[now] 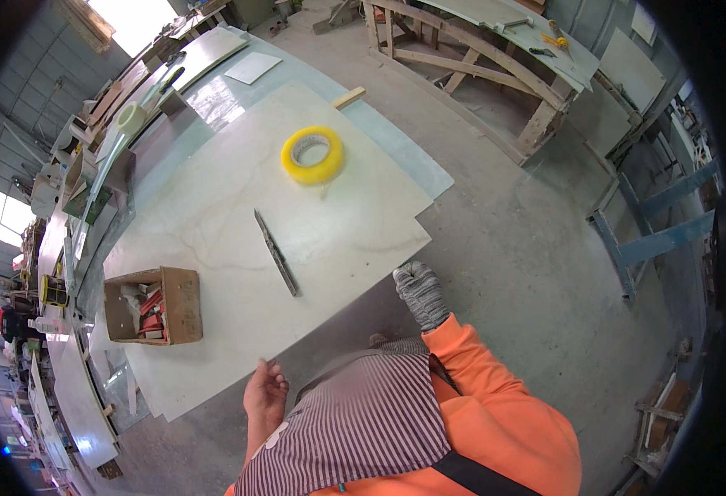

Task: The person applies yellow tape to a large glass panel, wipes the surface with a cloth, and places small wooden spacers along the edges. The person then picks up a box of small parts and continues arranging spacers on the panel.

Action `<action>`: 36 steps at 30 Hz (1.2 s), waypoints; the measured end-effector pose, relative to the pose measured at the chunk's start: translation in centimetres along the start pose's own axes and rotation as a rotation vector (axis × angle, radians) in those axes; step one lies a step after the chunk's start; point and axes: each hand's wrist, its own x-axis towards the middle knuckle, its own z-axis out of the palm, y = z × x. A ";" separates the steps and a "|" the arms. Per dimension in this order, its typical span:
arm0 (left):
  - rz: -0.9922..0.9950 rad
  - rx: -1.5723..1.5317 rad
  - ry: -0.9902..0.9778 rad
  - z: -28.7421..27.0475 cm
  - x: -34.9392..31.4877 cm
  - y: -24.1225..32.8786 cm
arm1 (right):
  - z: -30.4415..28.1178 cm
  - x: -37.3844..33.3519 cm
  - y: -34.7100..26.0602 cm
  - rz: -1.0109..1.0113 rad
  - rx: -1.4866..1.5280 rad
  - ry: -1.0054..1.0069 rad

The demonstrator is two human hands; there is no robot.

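A large pale slab (pixel 214 215) with faint veins and notched corners lies on the bench before me. My left hand (pixel 266 390), bare, is at its near edge with curled fingers; nothing shows clearly between them. In a grey knitted glove, my right hand (pixel 421 295) is closed at the slab's right edge, its fingertips against the rim. On the slab lie a yellow tape roll (pixel 312 155), a thin dark pen-like tool with a pointed end (pixel 275 253), and an open cardboard box (pixel 183 306) holding red pieces.
A glass-like sheet (pixel 416 165) and a wooden strip (pixel 349 98) stick out from under the slab. Along the left, a cluttered bench carries a pale tape roll (pixel 131 118). A wooden-framed table (pixel 495 70) stands far right, with a blue metal frame (pixel 664 236) nearer.
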 end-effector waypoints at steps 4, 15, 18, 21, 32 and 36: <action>0.004 -0.017 -0.017 -0.1 0.0 0.0 | -1.1 -0.6 -2.0 0.144 0.242 -0.089; -0.006 -0.017 -0.016 -0.4 0.3 -0.2 | -0.8 -0.1 -2.3 0.088 0.058 -0.053; -0.005 -0.038 -0.014 -0.4 0.2 -0.2 | -0.4 -0.1 -0.1 -0.023 -0.036 0.014; 0.008 -0.034 -0.006 -0.4 0.1 -0.2 | -0.7 1.4 3.5 -0.242 -0.187 0.177; -0.007 -0.019 0.010 -0.4 0.0 -0.1 | -4.2 1.9 -0.7 0.276 0.212 -0.220; -0.004 -0.019 -0.005 -0.5 0.0 -0.1 | -2.5 0.2 -3.7 0.227 0.305 -0.109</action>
